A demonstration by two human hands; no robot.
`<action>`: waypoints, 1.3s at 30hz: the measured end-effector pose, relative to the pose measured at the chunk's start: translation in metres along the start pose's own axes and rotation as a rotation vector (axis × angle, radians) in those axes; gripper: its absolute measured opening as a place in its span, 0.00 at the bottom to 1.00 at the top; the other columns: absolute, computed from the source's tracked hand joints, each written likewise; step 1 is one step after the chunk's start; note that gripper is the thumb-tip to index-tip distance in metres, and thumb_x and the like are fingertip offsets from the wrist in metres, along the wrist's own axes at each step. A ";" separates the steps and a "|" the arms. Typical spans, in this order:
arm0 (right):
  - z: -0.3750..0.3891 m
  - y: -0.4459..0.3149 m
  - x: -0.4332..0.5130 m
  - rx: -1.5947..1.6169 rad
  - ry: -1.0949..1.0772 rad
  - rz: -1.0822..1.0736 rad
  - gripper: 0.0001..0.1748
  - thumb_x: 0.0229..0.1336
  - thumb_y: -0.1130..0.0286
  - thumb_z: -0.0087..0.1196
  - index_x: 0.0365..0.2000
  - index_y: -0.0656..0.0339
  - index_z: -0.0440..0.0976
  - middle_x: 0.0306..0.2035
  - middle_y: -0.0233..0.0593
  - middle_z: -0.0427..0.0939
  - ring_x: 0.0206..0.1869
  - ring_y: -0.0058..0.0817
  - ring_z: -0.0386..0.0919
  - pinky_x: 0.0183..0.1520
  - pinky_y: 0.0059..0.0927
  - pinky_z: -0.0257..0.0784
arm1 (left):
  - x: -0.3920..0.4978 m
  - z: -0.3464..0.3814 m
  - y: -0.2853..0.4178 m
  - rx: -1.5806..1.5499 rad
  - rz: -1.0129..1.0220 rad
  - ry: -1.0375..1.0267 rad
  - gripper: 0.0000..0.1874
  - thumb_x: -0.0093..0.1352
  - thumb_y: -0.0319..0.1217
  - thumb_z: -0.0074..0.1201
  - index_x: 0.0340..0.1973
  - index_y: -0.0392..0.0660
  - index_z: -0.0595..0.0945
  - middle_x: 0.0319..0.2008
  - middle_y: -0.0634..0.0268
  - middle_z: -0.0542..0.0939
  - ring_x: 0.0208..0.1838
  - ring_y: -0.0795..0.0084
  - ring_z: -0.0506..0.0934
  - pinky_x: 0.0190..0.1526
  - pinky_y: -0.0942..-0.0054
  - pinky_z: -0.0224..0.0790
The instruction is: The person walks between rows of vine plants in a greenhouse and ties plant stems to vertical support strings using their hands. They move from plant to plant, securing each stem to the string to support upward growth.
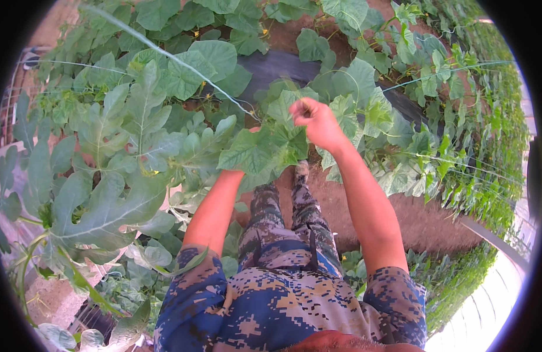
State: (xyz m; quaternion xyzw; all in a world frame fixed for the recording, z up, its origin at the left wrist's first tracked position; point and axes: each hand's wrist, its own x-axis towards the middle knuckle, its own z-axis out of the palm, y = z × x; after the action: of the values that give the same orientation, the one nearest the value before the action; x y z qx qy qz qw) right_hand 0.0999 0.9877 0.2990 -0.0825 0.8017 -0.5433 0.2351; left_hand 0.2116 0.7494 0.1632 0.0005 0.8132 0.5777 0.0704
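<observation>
A cucumber vine [257, 152] with broad green leaves stands before me. My left hand [254, 129] is almost wholly hidden behind its leaves; only a sliver of skin shows above them, near the lower end of a pale twine [178, 59]. What that hand holds cannot be seen. Over the upper leaves, my right hand [315, 121] is raised with its fingers curled and blurred. A thin strand may lie at those fingertips, but the blur hides whether it is gripped. The twine slants from the upper left down to the vine.
Lobed watermelon leaves [108, 215] crowd my left side. More cucumber plants [363, 83] grow ahead and right, beside black plastic mulch [275, 68]. A greenish string [451, 70] crosses at right. Bare soil [420, 220] runs by my legs, and a pale rail [495, 242] lies right.
</observation>
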 end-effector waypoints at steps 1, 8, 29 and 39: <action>-0.004 -0.015 0.001 0.020 0.061 -0.020 0.15 0.64 0.75 0.60 0.50 0.68 0.78 0.37 0.35 0.83 0.39 0.20 0.77 0.46 0.26 0.73 | 0.001 0.000 0.001 -0.094 -0.026 0.010 0.23 0.72 0.42 0.55 0.60 0.47 0.79 0.54 0.58 0.81 0.58 0.59 0.78 0.59 0.60 0.69; -0.001 -0.125 0.008 -0.606 -0.036 -0.148 0.36 0.58 0.54 0.68 0.61 0.65 0.73 0.55 0.56 0.79 0.57 0.49 0.79 0.61 0.44 0.74 | 0.001 0.000 0.005 -0.391 -0.123 0.098 0.20 0.72 0.40 0.56 0.57 0.47 0.80 0.49 0.60 0.81 0.52 0.62 0.78 0.54 0.62 0.70; -0.039 -0.106 0.001 0.486 0.204 -0.098 0.23 0.74 0.67 0.56 0.61 0.71 0.74 0.42 0.44 0.86 0.41 0.29 0.86 0.47 0.32 0.84 | 0.027 -0.039 -0.127 -0.840 -0.080 0.375 0.11 0.73 0.37 0.57 0.46 0.46 0.83 0.35 0.67 0.81 0.36 0.72 0.79 0.38 0.68 0.73; -0.077 -0.157 -0.063 0.588 0.264 -0.418 0.15 0.65 0.71 0.66 0.49 0.66 0.78 0.33 0.39 0.87 0.35 0.22 0.84 0.42 0.26 0.79 | 0.100 -0.063 -0.140 -1.005 -0.059 0.089 0.15 0.61 0.34 0.73 0.40 0.42 0.86 0.35 0.68 0.84 0.35 0.72 0.81 0.40 0.67 0.74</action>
State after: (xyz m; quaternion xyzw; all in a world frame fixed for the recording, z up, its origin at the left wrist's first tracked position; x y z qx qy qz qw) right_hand 0.0998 1.0141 0.4825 -0.1026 0.6011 -0.7921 0.0278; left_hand 0.1166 0.6516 0.0404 -0.0809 0.4367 0.8949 0.0437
